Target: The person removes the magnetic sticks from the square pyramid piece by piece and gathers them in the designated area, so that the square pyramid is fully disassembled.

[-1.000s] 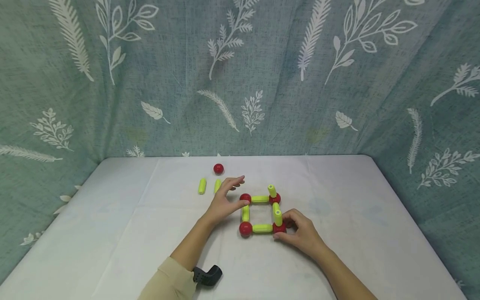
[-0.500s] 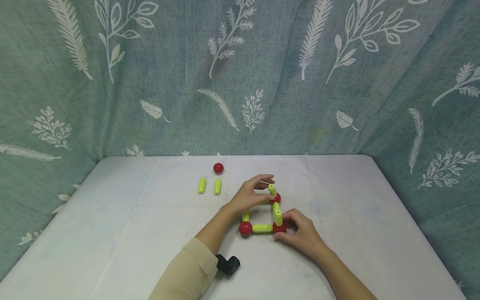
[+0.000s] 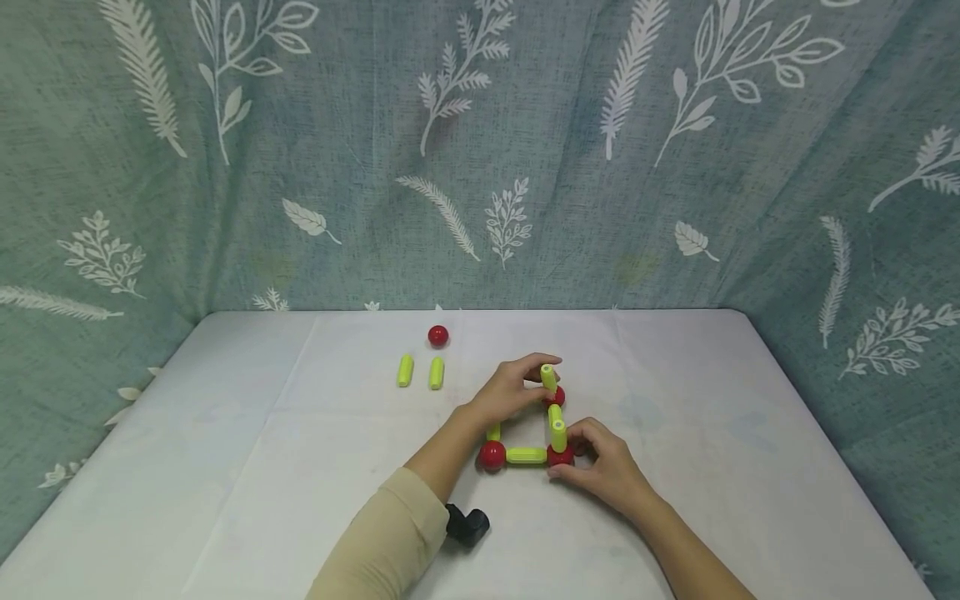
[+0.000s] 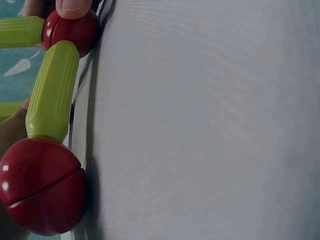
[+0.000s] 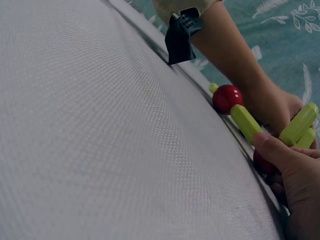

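A square frame of red balls and lime-green rods lies on the white table. Its front-left ball (image 3: pixel 492 455) joins the front rod (image 3: pixel 527 456); the far-left corner is hidden behind the left hand. My left hand (image 3: pixel 510 388) reaches across and holds the far-right red ball (image 3: pixel 556 397), thumb in front and fingers behind, at the foot of a standing rod (image 3: pixel 548 377). At the near-right corner my right hand (image 3: pixel 603 467) pinches the red ball (image 3: pixel 559 456), which carries another upright rod (image 3: pixel 558 437). The right thumb (image 5: pixel 270 145) presses on that ball in the right wrist view.
Two loose green rods (image 3: pixel 405 371) and a single red ball (image 3: pixel 438 336) lie on the table (image 3: pixel 300 467), left of and behind the frame. A black wrist device (image 3: pixel 468 527) sits under the left sleeve. A leaf-patterned curtain (image 3: pixel 480 167) hangs behind the table.
My left hand has moved right, from over the far-left corner to the far-right ball, and taken hold there. The right hand has kept its grip on the near-right ball.
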Motion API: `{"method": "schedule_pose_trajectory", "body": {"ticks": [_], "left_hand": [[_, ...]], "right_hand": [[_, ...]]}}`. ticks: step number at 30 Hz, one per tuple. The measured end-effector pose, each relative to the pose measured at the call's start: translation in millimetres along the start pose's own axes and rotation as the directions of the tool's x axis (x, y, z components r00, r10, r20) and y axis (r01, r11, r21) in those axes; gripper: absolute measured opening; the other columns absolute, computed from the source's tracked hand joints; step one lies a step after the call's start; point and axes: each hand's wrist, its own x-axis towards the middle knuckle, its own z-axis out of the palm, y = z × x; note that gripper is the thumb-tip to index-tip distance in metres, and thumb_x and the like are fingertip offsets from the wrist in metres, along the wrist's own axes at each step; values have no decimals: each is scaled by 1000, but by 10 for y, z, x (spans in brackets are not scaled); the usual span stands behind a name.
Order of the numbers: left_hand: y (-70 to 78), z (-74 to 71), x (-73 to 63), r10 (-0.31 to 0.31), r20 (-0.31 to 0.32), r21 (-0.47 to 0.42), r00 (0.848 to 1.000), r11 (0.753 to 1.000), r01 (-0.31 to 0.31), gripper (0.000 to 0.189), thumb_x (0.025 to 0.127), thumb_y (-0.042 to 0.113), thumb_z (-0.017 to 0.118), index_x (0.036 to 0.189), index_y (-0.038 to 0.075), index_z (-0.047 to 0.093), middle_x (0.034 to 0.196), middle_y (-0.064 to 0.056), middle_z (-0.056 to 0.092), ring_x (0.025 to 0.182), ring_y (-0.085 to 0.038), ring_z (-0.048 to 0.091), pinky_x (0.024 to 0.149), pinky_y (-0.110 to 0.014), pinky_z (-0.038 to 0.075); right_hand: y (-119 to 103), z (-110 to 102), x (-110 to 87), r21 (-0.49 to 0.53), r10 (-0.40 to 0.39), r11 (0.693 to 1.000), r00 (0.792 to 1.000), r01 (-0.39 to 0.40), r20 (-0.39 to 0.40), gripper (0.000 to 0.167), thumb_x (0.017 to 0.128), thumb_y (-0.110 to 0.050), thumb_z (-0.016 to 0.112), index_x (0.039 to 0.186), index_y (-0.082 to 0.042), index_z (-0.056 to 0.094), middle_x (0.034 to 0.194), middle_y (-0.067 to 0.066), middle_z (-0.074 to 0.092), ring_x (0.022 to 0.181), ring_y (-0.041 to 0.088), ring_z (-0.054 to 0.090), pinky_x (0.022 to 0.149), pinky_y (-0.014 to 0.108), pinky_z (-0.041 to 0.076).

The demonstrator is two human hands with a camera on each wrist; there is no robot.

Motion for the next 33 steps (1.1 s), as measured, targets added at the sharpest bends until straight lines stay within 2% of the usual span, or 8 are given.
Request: {"method": "schedule_pose_trajectory", "body": {"ticks": [6,13,19,22,26,30,33], "left_hand": [[-1,1,52,-69,0,-21,998,997,69,47,88,9,66,131,5,48,105,-7,68,99,-17,64,85,-26,52],[29,-21,69,-104,-48,-52,993,993,102,60,89,12,65,139,13,32,112,-9,67,102,-18,64,95,-34,48],[24,-59,58,-134,-80,-123,988,985,124,58,89,13,66,138,14,36,120,-12,63,105,-19,63,93,-32,49],[31,-85,53,-137,-67,-167,988,978,125,59,89,10,65,140,11,36,124,-13,57,104,-21,63,91,-30,50],[54,-126,36,-181,-37,-210,983,963,169,68,85,7,69,144,12,35,125,-10,53,104,-21,62,92,-31,50],[35,-170,13,-228,-17,-217,974,951,219,73,82,7,73,144,14,36,121,-7,56,102,-18,62,91,-29,49],[14,-222,-14,-244,-14,-201,970,951,236,72,81,9,74,143,15,38,117,-5,59,101,-16,62,87,-29,51]], "right_hand": [[108,24,-29,11,15,1000,1000,-15,21,42,63,-13,87,95,-11,60,90,-4,59,76,10,58,66,24,53],[130,23,-23,23,-2,1000,1000,2,19,41,64,-14,87,95,-12,60,90,-5,58,76,7,58,66,22,52],[113,19,-20,8,15,1000,1000,-15,22,42,63,-14,87,95,-12,59,90,-6,58,77,5,57,66,22,52],[106,15,-23,7,15,1000,1000,-15,23,43,63,-14,87,96,-12,59,90,-6,58,77,5,57,66,22,52],[104,8,-29,5,15,1000,1000,-15,24,43,63,-14,87,96,-12,59,90,-6,58,77,6,58,66,22,52],[107,7,-34,4,32,999,999,-32,30,42,65,-16,86,96,-13,59,91,-7,58,76,8,58,66,22,52],[108,8,-38,4,46,999,998,-47,33,41,66,-18,86,96,-14,59,91,-7,58,76,8,57,66,22,51]]}}
